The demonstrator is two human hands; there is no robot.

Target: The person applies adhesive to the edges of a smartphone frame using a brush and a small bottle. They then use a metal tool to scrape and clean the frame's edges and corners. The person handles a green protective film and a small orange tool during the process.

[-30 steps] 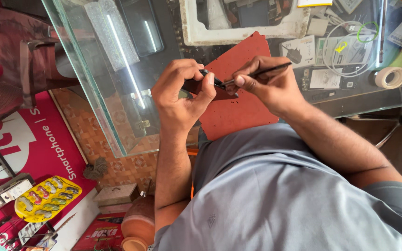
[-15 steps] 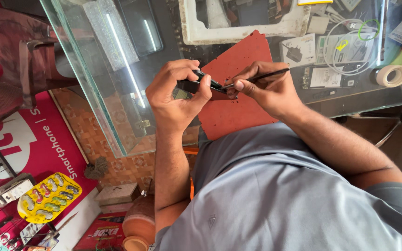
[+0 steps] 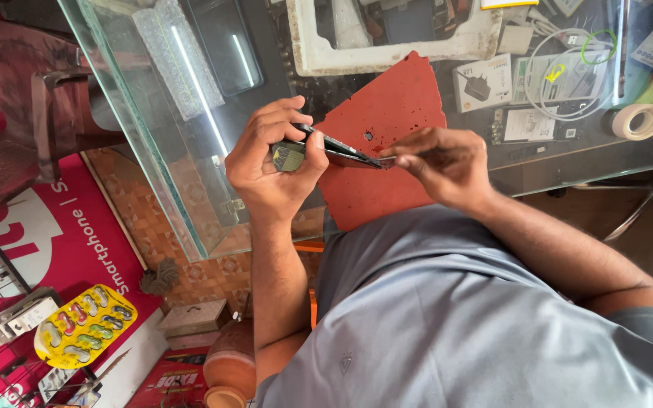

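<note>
My left hand is clamped around the slim dark phone, held edge-up above the red mat on the glass table, its long axis running toward my right hand, whose fingers pinch a thin tool at its far end.

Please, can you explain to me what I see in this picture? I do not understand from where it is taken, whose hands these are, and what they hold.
The picture comes from a camera worn on a person's head, looking down, so you see that person's own arms and grey shirt. There is no machine here, only two bare hands. The left hand grips a thin dark phone by its edge. The right hand holds a slim tool against the phone's end; the tool is mostly hidden. Below them lies a red mat on a glass counter. A roll of tape and a white tray also rest there.
</note>
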